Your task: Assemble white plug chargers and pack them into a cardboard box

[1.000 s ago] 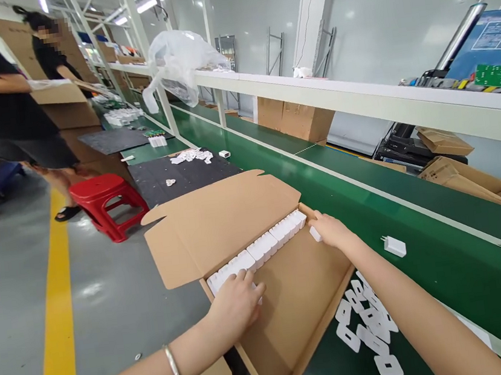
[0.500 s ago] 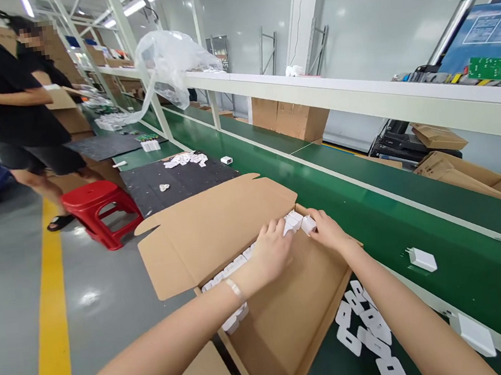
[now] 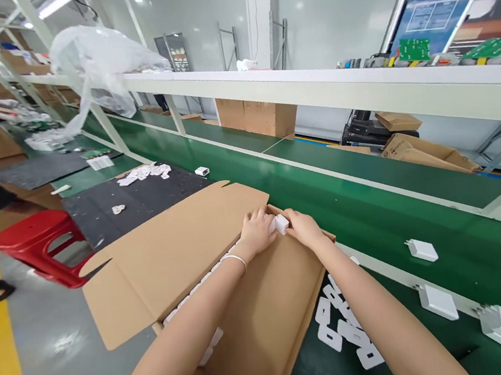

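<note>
An open cardboard box (image 3: 267,325) lies in front of me, its lid folded out to the left. White plug-in chargers (image 3: 211,345) are packed in a row along its left wall, mostly covered by my left arm. At the box's far corner, my right hand (image 3: 305,227) is closed on a white charger (image 3: 282,224), fingers and thumb at its right side. My left hand (image 3: 256,233) lies just left of it with curled fingers over the end of the row; what those fingers grip is partly hidden.
Several white chargers (image 3: 438,301) sit along the green conveyor (image 3: 363,216) at right. Flat white plates (image 3: 353,333) lie beside the box. A dark mat (image 3: 98,212) with white pieces, a red stool (image 3: 37,238) and a person's leg and foot are at left. A white shelf (image 3: 312,92) spans above.
My view has swung to the right, so the surroundings slide left and more chargers show on the conveyor. Both hands stay at the box's far corner, the right one still holding the charger.
</note>
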A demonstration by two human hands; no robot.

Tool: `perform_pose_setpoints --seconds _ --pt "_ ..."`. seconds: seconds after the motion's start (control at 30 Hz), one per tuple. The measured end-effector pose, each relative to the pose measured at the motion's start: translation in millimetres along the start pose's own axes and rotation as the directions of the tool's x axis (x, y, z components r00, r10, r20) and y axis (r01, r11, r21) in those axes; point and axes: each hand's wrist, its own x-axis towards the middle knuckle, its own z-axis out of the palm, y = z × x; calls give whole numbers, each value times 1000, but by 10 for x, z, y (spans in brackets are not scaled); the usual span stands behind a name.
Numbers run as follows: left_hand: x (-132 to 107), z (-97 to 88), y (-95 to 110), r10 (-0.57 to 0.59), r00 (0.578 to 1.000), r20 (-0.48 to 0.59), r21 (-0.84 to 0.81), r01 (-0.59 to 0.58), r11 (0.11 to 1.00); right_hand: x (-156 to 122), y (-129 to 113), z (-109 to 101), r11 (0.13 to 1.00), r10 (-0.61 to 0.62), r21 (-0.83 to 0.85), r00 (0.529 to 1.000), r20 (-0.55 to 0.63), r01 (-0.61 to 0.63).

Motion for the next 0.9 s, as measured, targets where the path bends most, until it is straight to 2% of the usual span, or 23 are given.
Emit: perform_pose_setpoints --seconds 0.13,0.33,0.57,0.73,0.9 --pt "139 24 96 -112 994 -18 16 113 994 -14 -25 30 1000 7 -30 1000 -30 -8" --pt "223 32 150 -202 979 -10 -4 202 979 -26 -67 43 993 27 -112 999 -26 -30" --pt "306 97 253 -400 914 64 13 400 917 -40 -90 67 990 28 -139 999 -22 -30" --pt "396 82 302 -429 896 118 9 431 903 -53 -89 39 989 20 -149 1000 -6 -21" --pt "408 47 298 -435 895 104 5 437 900 -64 -92 19 989 15 -144 1000 10 -13"
